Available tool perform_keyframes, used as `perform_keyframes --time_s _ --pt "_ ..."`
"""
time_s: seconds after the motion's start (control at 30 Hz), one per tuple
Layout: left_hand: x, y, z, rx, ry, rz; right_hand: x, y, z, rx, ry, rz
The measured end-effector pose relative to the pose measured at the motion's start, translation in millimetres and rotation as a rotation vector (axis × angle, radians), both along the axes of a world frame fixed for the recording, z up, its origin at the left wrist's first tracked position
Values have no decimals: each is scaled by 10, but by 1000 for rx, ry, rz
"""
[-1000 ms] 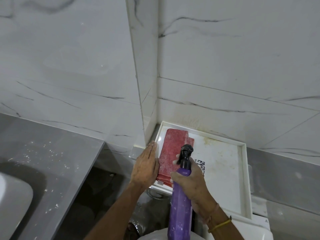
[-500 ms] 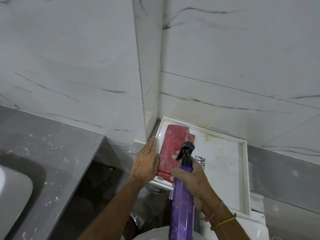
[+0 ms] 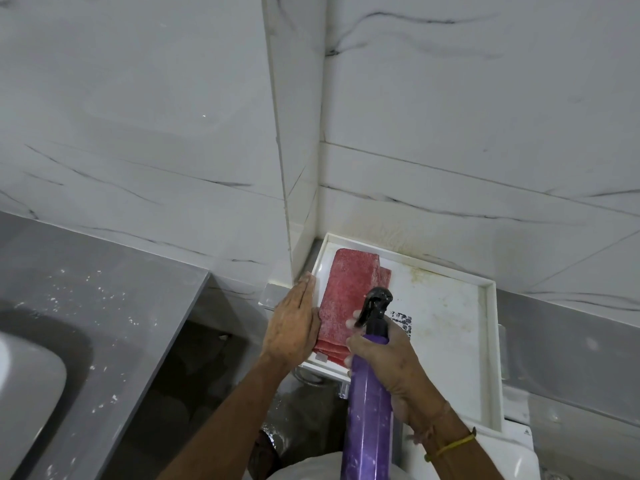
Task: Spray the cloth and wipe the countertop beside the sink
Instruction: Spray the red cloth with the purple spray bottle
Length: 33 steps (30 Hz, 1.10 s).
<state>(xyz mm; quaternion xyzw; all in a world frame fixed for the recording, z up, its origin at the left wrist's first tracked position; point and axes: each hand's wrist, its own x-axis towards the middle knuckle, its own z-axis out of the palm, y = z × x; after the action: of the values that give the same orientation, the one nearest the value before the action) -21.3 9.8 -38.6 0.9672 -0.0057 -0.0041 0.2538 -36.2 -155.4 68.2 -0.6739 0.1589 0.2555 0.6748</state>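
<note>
So the folded red cloth (image 3: 348, 299) lies in the white tray (image 3: 488, 341) at lower centre of the frame, long axis running away from the person. The left hand (image 3: 294, 327) rests flat, fingers together, on its left edge. The right hand (image 3: 384, 362) is wrapped around the purple spray bottle (image 3: 369, 410), nozzle just right of the cloth and pointing left at it. The grey worktop (image 3: 104, 306) waits at lower left.

Single head view, looking steeply down, close over hands, facing wall corner (image 3: 304, 202).

the left hand (image 3: 292, 325) hides the red cloth's (image 3: 346, 299) left edge, and the purple spray bottle's (image 3: 369, 410) base runs off the bottom edge.
</note>
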Motion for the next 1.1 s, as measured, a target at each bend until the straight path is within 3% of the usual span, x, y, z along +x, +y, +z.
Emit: perform_keyframes --time_s 1.1 --pt "6 -23 7 -15 9 33 105 -74 81 -68 -1 -48"
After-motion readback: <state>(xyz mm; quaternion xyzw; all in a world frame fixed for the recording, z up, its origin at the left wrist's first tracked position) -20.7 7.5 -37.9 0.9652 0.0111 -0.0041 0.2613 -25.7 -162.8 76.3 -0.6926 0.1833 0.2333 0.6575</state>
